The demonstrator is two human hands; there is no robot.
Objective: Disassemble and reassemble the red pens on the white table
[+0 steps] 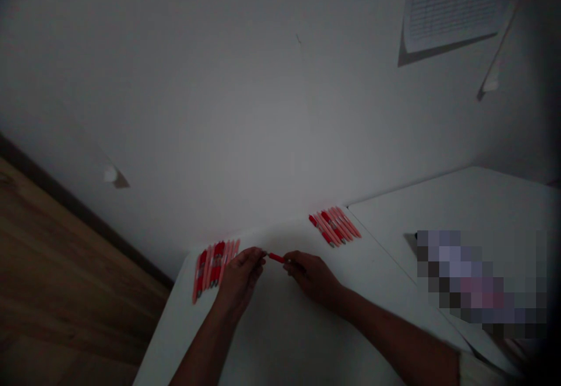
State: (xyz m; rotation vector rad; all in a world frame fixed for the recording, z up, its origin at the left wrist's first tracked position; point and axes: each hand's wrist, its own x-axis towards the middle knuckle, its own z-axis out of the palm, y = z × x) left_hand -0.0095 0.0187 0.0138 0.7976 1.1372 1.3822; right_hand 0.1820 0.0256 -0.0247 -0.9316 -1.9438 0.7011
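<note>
A red pen point(276, 257) is held level between my two hands above the white table. My right hand point(311, 275) is closed in a pinch on its right end. At the other end, a small dark tip shows at the closed fingertips of my left hand point(242, 272); whether it is joined to the red barrel I cannot tell. Just left of my left hand lies a row of red and pink pens point(214, 266), partly hidden by that hand. Beyond my right hand, near the wall, a second row of red and pink pens point(333, 226) lies slanted on the table.
The white table point(272, 339) stands against a pale wall point(245, 111). A second white surface point(394, 210) adjoins it at the right, with a blurred-out item point(473, 281) on it. A printed sheet point(451, 9) hangs on the wall. Wooden boards point(74, 281) show at the left.
</note>
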